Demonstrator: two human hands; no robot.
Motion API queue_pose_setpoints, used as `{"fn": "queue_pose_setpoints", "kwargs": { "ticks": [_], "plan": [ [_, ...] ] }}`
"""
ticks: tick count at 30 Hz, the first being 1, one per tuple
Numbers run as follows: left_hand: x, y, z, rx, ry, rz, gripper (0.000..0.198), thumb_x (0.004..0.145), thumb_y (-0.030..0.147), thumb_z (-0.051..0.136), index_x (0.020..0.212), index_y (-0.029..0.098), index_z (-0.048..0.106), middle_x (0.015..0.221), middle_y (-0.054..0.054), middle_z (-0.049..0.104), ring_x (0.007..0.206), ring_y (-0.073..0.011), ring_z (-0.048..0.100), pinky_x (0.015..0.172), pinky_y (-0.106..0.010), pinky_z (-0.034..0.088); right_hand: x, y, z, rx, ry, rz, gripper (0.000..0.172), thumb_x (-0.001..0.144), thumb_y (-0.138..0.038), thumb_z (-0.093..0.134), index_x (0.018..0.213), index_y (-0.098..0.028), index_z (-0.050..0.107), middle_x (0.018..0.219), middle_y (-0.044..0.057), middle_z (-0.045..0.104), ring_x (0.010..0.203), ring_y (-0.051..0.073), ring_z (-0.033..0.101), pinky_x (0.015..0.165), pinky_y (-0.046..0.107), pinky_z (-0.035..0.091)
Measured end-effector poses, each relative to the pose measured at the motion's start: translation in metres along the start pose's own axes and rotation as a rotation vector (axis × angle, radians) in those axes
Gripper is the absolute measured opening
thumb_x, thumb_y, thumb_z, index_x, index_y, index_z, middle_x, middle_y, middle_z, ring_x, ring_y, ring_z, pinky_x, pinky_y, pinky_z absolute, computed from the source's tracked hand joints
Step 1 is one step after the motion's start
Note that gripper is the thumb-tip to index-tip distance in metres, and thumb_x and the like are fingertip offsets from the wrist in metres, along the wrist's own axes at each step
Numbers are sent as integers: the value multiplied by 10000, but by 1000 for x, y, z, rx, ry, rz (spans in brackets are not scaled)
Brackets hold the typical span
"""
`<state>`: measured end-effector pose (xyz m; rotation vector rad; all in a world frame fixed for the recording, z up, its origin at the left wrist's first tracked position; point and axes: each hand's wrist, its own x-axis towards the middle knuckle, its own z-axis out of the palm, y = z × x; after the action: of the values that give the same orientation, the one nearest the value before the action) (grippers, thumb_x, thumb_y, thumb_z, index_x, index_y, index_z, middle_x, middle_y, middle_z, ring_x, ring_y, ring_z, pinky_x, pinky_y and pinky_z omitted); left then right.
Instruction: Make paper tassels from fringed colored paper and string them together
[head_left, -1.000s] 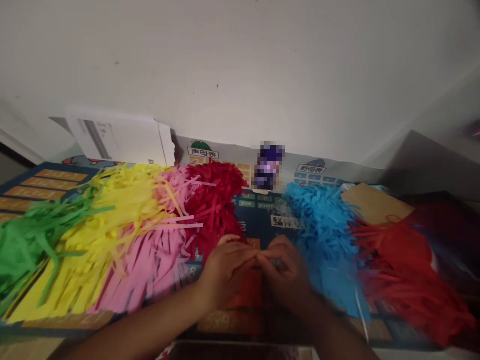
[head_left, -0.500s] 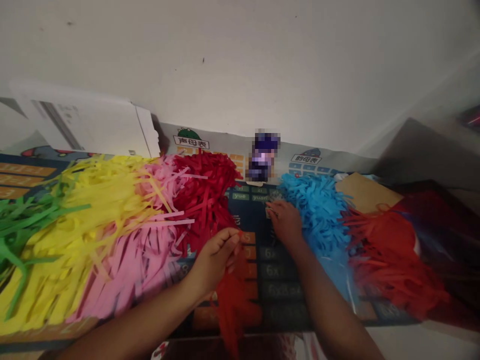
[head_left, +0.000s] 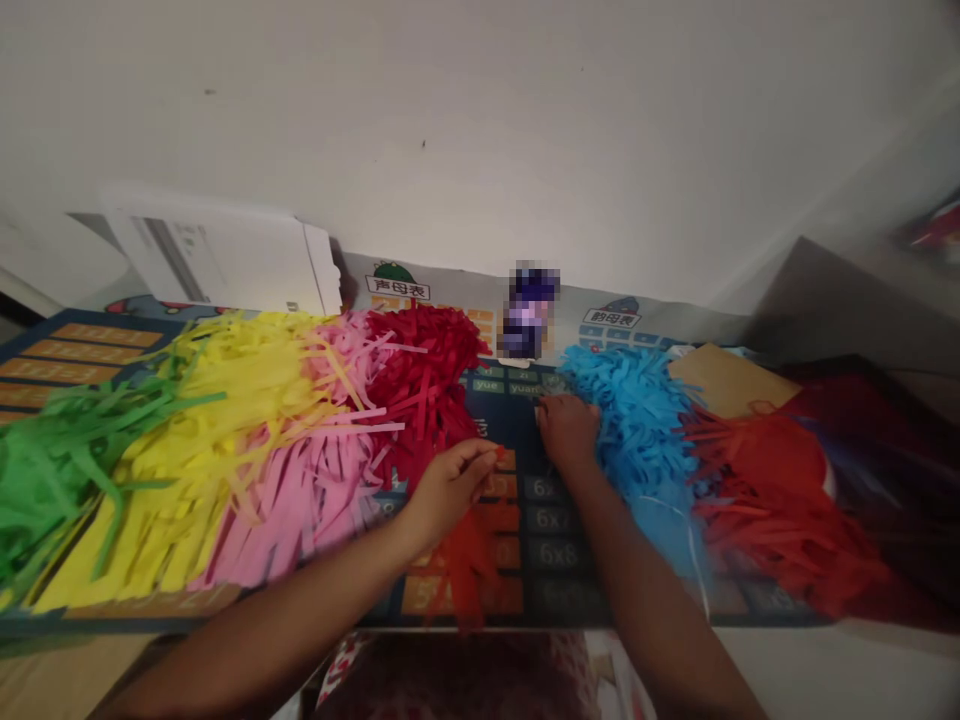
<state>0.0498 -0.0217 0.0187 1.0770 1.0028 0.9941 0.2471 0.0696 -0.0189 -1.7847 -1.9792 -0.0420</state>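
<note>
Head view: an orange-red paper tassel (head_left: 469,550) is held near its upper end by the left hand (head_left: 459,485), its tip pinched between thumb and fingers, while the cut strips are left hanging below the hand, over the near part of a printed mat (head_left: 506,428). The right hand (head_left: 568,432) is placed farther from the body, over the mat, just beside the blue fringed paper (head_left: 637,425), with its fingers bent downward; whether anything is grasped by them cannot be told, since the fingertips are partly hidden. A thin white string (head_left: 694,535) is seen lying across the lower part of the blue paper. To the left of the hands, fringed bundles are laid side by side: dark red (head_left: 431,345), pink (head_left: 292,500), yellow (head_left: 240,375) and green (head_left: 60,460), their strips partly overlapped. At the right, another red fringed bundle (head_left: 780,500) is set next to the blue one, with a tan sheet (head_left: 731,380) lying behind it. At the back, a white box (head_left: 232,255) is stood near the wall (head_left: 480,130), and a pixelated upright object (head_left: 529,312) is placed between the dark red and blue bundles.
</note>
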Motion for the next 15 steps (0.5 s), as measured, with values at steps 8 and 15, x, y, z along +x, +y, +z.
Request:
{"fn": "queue_pose_setpoints", "kwargs": {
  "ticks": [8,15],
  "plan": [
    [10,-8,-10,52,78,49,372,755,513,652,844,155,601,637,31,576,522,-94,511,478,-194,401,-40,-33,-36,752,-151,-110,154,842,-308,593,860,-204,705,868,30,701,819,184,644,746,305,495],
    [9,-7,-11,185,62,57,260,819,416,601,836,156,618,665,8,627,536,-110,557,503,-203,428,-47,-44,-43,897,-233,-38,127,800,-328,651,787,-210,695,807,25,691,771,186,633,736,305,499]
  ]
}}
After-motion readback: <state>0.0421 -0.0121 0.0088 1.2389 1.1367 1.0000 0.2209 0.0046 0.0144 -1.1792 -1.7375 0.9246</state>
